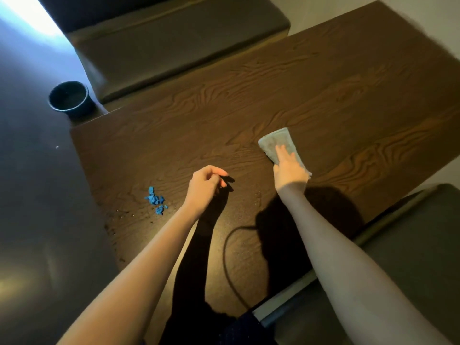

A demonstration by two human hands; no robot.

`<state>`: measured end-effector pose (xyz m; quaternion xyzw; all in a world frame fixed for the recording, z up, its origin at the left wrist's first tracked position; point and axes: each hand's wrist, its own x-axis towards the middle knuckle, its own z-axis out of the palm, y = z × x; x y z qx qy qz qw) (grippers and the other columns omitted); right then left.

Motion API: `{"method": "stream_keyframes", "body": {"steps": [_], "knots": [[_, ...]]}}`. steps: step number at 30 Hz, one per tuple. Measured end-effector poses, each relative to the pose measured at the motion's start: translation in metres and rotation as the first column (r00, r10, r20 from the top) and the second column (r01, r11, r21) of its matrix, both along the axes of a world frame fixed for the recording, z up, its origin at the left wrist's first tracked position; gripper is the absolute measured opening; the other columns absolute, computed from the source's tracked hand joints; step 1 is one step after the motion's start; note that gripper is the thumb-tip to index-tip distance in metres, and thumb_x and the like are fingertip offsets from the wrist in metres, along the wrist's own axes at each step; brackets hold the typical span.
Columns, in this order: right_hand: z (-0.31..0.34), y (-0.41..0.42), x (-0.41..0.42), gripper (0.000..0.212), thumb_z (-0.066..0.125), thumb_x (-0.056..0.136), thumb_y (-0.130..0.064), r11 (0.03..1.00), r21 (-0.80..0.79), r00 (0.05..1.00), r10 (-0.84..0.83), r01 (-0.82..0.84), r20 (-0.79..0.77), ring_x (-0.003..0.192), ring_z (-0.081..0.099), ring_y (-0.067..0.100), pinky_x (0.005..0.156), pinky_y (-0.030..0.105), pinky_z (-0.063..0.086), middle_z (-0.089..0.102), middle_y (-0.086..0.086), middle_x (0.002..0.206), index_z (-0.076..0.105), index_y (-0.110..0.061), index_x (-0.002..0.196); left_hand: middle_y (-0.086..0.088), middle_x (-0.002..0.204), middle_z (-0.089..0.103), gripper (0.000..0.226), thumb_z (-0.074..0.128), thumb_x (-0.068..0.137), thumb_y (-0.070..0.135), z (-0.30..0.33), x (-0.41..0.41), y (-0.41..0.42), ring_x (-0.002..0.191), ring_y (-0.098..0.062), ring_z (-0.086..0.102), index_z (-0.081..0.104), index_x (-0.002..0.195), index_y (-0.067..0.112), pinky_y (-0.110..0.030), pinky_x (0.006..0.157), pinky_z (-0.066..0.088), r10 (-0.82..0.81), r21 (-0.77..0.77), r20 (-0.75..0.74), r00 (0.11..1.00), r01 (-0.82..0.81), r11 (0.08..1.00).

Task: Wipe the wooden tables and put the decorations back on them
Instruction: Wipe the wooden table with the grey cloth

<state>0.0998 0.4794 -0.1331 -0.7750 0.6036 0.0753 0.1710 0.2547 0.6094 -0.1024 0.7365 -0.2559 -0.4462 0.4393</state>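
One tabletop (273,95) mid-wipe. Right grip (290,168) presses cloth (276,143) flat, fingers straight. Left grip (206,185) loosely curled, empty, hovering. Blue scraps (155,200) and crumbs left of left grip: uncleared. Decorations not visible; replacement pending. Cup (71,98) beyond far-left corner.

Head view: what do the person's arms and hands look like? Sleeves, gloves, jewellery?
Both forearms are bare up to the frame's lower edge: no sleeves in view. The left hand and right hand wear no gloves, and no rings, watch or bands show on fingers or wrists. No markings visible. A bit of dark clothing shows at the bottom edge between the arms.
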Motion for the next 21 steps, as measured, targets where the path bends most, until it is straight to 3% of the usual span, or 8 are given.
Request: {"method": "stream_keyframes", "body": {"steps": [2, 5, 7, 9, 12, 15, 18, 21], "knots": [[-0.002, 0.029, 0.021, 0.057, 0.035, 0.102, -0.02, 0.987, -0.042, 0.988, 0.157, -0.157, 0.01, 0.145, 0.017, 0.02, 0.112, 0.039, 0.025, 0.013, -0.001, 0.159, 0.009, -0.025, 0.152, 0.001, 0.066, 0.056, 0.031, 0.038, 0.094, -0.001, 0.002, 0.003, 0.003, 0.058, -0.007, 0.049, 0.06, 0.083, 0.018, -0.016, 0.055, 0.04, 0.01, 0.008, 0.015, 1.0, -0.011, 1.0], [-0.007, 0.08, 0.047, 0.048, 0.045, 0.096, -0.017, 0.922, -0.072, 0.907, 0.387, -0.38, 0.168, 0.136, 0.036, 0.022, 0.106, 0.034, 0.033, 0.041, 0.004, 0.145, 0.037, -0.022, 0.143, 0.002, 0.066, 0.056, 0.033, 0.04, 0.092, -0.003, 0.003, 0.003, 0.01, 0.057, -0.007, 0.049, 0.06, 0.078, 0.018, -0.017, 0.054, 0.042, 0.057, 0.005, 0.041, 0.998, -0.057, 0.998], [-0.009, 0.106, 0.049, 0.037, 0.049, 0.094, -0.019, 0.811, -0.147, 0.803, 0.583, -0.566, 0.124, 0.127, 0.044, 0.019, 0.103, 0.029, 0.034, 0.052, 0.004, 0.132, 0.051, -0.019, 0.131, 0.0, 0.075, 0.059, 0.033, 0.04, 0.091, -0.003, 0.003, 0.002, 0.015, 0.069, -0.013, 0.056, 0.06, 0.076, 0.019, -0.028, 0.068, 0.049, 0.081, 0.011, 0.032, 0.996, -0.082, 0.997], [-0.007, 0.106, 0.039, 0.039, 0.05, 0.094, -0.02, 0.77, -0.157, 0.762, 0.637, -0.619, 0.119, 0.13, 0.041, 0.017, 0.106, 0.028, 0.032, 0.05, 0.002, 0.136, 0.05, -0.024, 0.133, 0.0, 0.074, 0.06, 0.033, 0.039, 0.092, -0.002, 0.003, -0.001, 0.019, 0.07, -0.011, 0.058, 0.06, 0.078, 0.019, -0.027, 0.068, 0.049, 0.072, 0.02, 0.025, 0.997, -0.072, 0.997], [-0.002, 0.08, 0.016, 0.052, 0.046, 0.096, -0.012, 0.844, -0.024, 0.825, 0.53, -0.536, 0.194, 0.141, 0.028, 0.018, 0.113, 0.032, 0.023, 0.034, -0.002, 0.151, 0.036, -0.03, 0.144, 0.006, 0.057, 0.057, 0.034, 0.038, 0.091, -0.006, 0.004, -0.012, 0.018, 0.045, 0.001, 0.049, 0.059, 0.077, 0.017, -0.015, 0.05, 0.04, 0.05, 0.001, 0.014, 0.999, -0.051, 0.999], [-0.006, 0.048, -0.027, 0.059, 0.039, 0.096, -0.005, 0.926, 0.038, 0.91, 0.361, -0.376, 0.206, 0.145, 0.017, 0.015, 0.115, 0.029, 0.013, 0.022, -0.01, 0.156, 0.026, -0.031, 0.148, 0.001, 0.059, 0.053, 0.034, 0.038, 0.091, -0.004, -0.001, -0.027, 0.013, 0.051, -0.007, 0.048, 0.059, 0.079, 0.019, -0.021, 0.054, 0.038, 0.004, 0.014, 0.004, 1.0, -0.005, 1.0], [-0.007, 0.016, -0.079, 0.06, 0.04, 0.098, -0.011, 0.998, 0.011, 0.99, 0.054, -0.056, 0.131, 0.145, 0.015, 0.015, 0.113, 0.031, 0.019, 0.016, -0.011, 0.158, 0.018, -0.03, 0.15, -0.001, 0.064, 0.054, 0.031, 0.037, 0.094, -0.001, 0.001, -0.038, 0.007, 0.059, -0.01, 0.05, 0.057, 0.084, 0.019, -0.02, 0.058, 0.041, -0.026, 0.009, -0.026, 0.999, 0.026, 1.0], [-0.003, 0.005, -0.117, 0.058, 0.04, 0.099, -0.017, 0.976, -0.029, 0.975, -0.212, 0.214, 0.064, 0.143, 0.022, 0.021, 0.111, 0.048, 0.029, 0.015, -0.008, 0.158, 0.016, -0.027, 0.151, 0.0, 0.066, 0.055, 0.03, 0.036, 0.095, 0.001, 0.002, -0.043, 0.005, 0.061, -0.009, 0.051, 0.058, 0.085, 0.019, -0.02, 0.061, 0.042, -0.104, 0.003, -0.04, 0.994, 0.104, 0.995]]}}
